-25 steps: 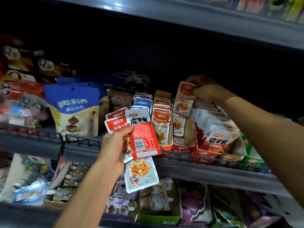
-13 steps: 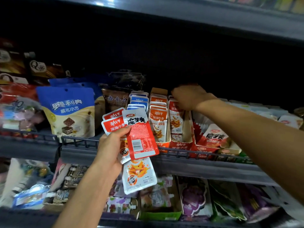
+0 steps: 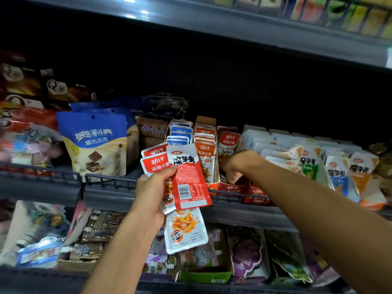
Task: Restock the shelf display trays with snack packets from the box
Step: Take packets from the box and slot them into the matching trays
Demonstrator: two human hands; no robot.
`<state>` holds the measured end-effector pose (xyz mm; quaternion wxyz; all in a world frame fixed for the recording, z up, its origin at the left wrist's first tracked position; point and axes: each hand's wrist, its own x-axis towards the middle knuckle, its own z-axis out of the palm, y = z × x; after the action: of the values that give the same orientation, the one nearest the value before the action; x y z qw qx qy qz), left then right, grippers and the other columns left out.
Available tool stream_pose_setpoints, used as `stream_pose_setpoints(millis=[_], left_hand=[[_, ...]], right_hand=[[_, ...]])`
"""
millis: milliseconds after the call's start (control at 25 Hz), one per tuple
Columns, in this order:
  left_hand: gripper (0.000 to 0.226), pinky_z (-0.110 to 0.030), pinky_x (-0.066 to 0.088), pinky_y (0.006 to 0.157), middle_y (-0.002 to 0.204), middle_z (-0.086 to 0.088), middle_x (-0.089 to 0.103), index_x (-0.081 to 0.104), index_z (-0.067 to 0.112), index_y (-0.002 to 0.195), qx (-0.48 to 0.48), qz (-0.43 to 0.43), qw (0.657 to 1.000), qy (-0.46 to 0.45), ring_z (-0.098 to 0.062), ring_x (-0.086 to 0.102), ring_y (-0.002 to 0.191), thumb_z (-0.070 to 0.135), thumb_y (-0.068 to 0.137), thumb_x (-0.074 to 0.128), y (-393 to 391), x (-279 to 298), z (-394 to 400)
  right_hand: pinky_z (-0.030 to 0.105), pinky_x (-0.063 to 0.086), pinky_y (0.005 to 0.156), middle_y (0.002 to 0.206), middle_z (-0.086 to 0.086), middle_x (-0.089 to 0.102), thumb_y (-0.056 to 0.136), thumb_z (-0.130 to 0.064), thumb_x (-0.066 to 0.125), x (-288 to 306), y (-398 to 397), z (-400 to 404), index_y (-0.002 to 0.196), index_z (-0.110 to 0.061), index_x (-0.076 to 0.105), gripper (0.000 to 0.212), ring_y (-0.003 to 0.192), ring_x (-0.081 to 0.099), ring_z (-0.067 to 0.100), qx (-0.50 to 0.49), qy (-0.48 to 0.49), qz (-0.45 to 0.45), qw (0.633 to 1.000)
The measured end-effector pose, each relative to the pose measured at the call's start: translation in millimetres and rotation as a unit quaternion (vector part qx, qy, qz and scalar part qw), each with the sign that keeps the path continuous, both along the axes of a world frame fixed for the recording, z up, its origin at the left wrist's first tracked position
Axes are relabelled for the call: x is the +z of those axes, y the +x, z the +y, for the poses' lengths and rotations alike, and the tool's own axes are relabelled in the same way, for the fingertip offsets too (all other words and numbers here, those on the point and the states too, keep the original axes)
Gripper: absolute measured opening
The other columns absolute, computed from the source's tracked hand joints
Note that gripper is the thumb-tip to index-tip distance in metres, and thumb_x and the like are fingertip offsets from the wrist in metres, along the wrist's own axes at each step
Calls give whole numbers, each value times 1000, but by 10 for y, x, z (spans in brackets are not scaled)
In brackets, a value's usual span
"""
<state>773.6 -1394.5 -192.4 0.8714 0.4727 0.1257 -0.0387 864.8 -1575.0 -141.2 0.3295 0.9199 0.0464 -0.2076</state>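
Currently my left hand (image 3: 151,188) pinches a fan of snack packets (image 3: 180,177), thumb over their upper halves; one hangs loose below the grip. I judge them light, thin, floppy and slick, best taken by the stiffer sealed top edge. Right of the grip, my right hand (image 3: 234,166) reaches down into the red display tray (image 3: 231,188), fingers hidden, probably curled around a packet.
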Motion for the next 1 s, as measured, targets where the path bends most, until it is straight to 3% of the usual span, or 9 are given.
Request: stream_pose_setpoints(millis=[120,200,320,400,520,600,880,1000], left_hand=[[27,-39,59,65,90,-11,78,67,10,114,-2,-5,1000,2,-27,76,73,15,88,70,-7,5,40],[26,-39,58,66,90,-11,78,68,10,113,-3,-7,1000,4,-27,76,74,16,88,70,-18,10,61],[26,-36,58,63,89,-10,78,67,11,113,6,-3,1000,9,-26,76,72,16,88,70,-24,7,105],[26,-35,58,62,89,-10,78,67,11,114,11,1,1000,9,-27,76,73,15,88,70,-24,3,133],[28,-37,59,64,91,-11,78,67,10,115,10,3,1000,11,-28,76,76,15,88,71,-24,-6,153],[28,-37,59,63,90,-11,78,66,10,115,7,5,1000,12,-28,76,76,15,88,71,-30,-5,151],[29,-36,59,61,91,-12,78,66,9,116,-3,6,1000,14,-29,76,76,15,88,71,-32,8,109],[29,-37,60,61,92,-13,78,66,7,116,0,8,1000,12,-30,76,78,13,88,71,-4,0,84]], right_hand=[[36,44,93,124,8,54,94,-21,54,15,71,-6,118,-9,57,27,111,55,25,-24,22,20,999],[33,43,82,108,7,56,93,-15,55,14,96,-35,94,-11,60,6,87,57,20,-24,55,3,998],[30,42,74,95,6,59,92,-15,57,33,94,-45,81,-15,56,10,64,49,13,-18,64,-2,998],[30,44,73,99,7,59,92,-22,59,46,75,-33,93,-11,58,12,72,53,18,-34,68,1,997],[31,45,73,100,5,54,89,-26,63,47,81,-42,122,-11,57,36,79,54,21,-54,101,-6,993],[31,45,71,105,4,56,87,-26,65,28,118,-60,126,-14,54,42,78,55,19,-51,120,-16,991],[35,50,84,130,3,57,76,-20,78,-79,281,-143,138,-25,43,72,107,59,24,-36,158,-42,986],[34,52,86,125,3,61,80,-16,71,98,336,-183,133,-26,50,58,102,62,23,30,164,-89,982]])
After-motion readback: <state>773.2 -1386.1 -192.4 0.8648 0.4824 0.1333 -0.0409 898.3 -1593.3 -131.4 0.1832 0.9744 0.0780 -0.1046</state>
